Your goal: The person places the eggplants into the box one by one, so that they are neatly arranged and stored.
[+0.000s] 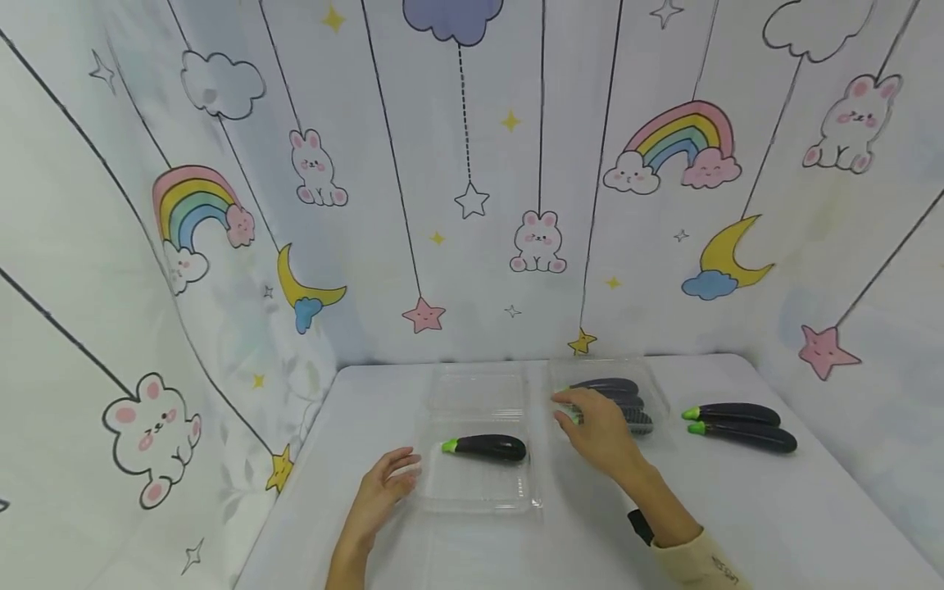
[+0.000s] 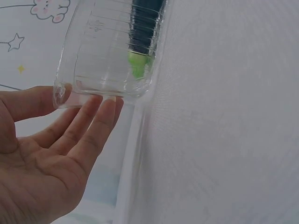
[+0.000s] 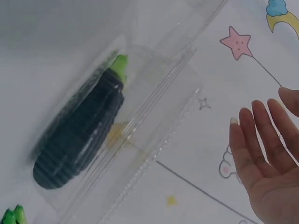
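Observation:
An opened clear plastic clamshell box lies flat on the table, its lid folded back. One dark eggplant with a bright green stem rests in its base. At the box's left side is my left hand; in the left wrist view its relaxed fingertips meet the plastic edge. My right hand reaches over a second clear box, which has dark eggplants inside. In the right wrist view that hand's fingers are extended and hold nothing, apart from the box.
Two loose eggplants lie side by side on the white table, right of the second box. A printed cloth backdrop rises behind the table and along both sides.

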### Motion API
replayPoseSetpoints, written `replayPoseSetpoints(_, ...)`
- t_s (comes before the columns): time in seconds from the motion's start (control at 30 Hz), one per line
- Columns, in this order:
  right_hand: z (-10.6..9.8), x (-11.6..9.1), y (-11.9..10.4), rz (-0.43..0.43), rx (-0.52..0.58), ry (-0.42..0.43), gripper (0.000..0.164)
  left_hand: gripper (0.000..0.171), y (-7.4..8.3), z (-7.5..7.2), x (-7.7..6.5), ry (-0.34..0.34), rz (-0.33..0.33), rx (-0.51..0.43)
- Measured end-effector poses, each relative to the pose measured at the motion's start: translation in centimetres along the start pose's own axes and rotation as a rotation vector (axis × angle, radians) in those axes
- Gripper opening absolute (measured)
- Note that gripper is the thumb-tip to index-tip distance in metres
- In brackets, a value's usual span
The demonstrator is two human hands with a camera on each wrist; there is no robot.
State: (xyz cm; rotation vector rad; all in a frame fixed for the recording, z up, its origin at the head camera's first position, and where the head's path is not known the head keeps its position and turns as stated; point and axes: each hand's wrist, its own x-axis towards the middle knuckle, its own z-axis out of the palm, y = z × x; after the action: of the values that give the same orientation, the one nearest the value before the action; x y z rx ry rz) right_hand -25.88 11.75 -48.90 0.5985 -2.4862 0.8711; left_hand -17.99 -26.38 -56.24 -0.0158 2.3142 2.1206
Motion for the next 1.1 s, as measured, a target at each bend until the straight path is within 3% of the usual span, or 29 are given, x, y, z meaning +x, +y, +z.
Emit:
replayPoseSetpoints(0.47, -2.4, -1.8, 3.2, 0.02, -0.031, 0.08, 0.026, 0.049, -0.3, -0.3, -0.5, 0.016, -0.003, 0.033)
replayPoseSetpoints(0.9, -6.5, -3.3, 7.2, 0.013, -0.09, 0.258, 0.028, 0.05, 0.0, 0.0, -0.2, 0.012, -0.006, 0.013)
replayPoseSetpoints(1.1, -8.1, -3.8, 9.6, 0.138, -0.126, 0.262, 0.026, 0.049, 0.1, 0.3, -0.1, -0.006, -0.009, 0.008)
